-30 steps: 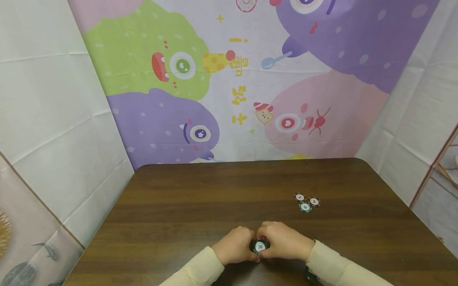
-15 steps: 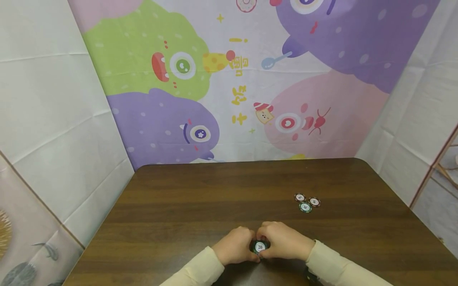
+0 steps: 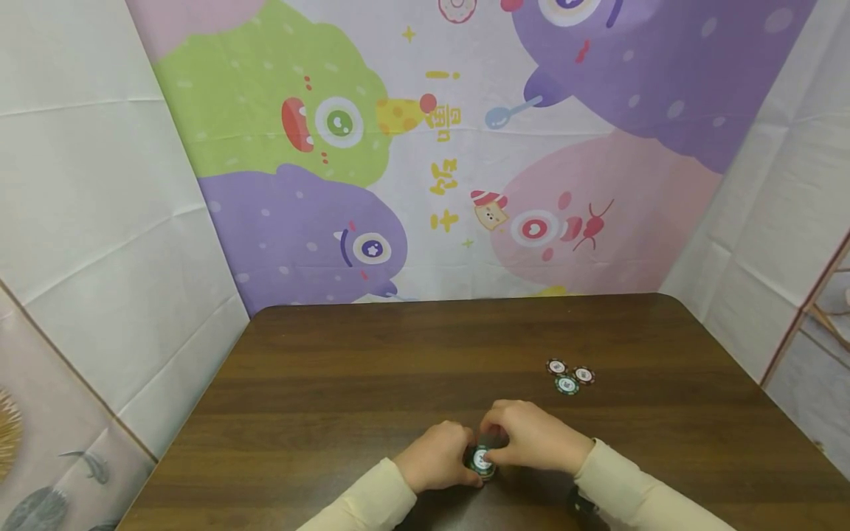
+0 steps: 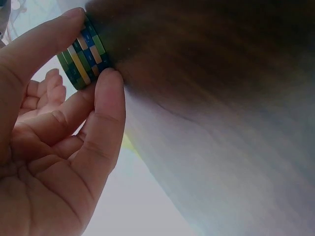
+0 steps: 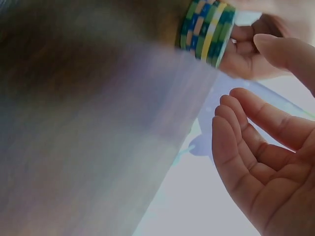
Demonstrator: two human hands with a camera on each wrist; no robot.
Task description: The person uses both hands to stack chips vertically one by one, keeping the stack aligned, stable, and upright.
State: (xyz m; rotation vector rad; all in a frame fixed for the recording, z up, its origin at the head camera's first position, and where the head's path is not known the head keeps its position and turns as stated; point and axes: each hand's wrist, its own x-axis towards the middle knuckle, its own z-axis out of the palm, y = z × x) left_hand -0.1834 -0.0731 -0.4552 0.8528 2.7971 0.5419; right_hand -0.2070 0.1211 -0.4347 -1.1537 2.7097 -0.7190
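A stack of several poker chips [image 3: 481, 462], mostly green with blue, cream and yellow edge marks, stands near the table's front. My left hand [image 3: 438, 456] holds it from the left. In the left wrist view, that hand's thumb and fingertips pinch the edges of the chip stack [image 4: 81, 59]. My right hand [image 3: 538, 436] hovers just right of the stack in the head view. In the right wrist view, the right hand [image 5: 266, 152] has its thumb and fingers spread apart with nothing between them, a small gap away from the stack [image 5: 206, 32].
Three loose poker chips [image 3: 567, 384], one green and two dark, lie together farther back on the right. The brown wooden table [image 3: 332, 383] meets a cartoon-printed cloth [image 3: 451, 265] at its far edge. A small dark object [image 3: 581, 504] shows under the right sleeve.
My right hand has let go of the stack's right side and moved slightly up and right. The left hand has stayed in place. The top chip's 20 is no longer readable.
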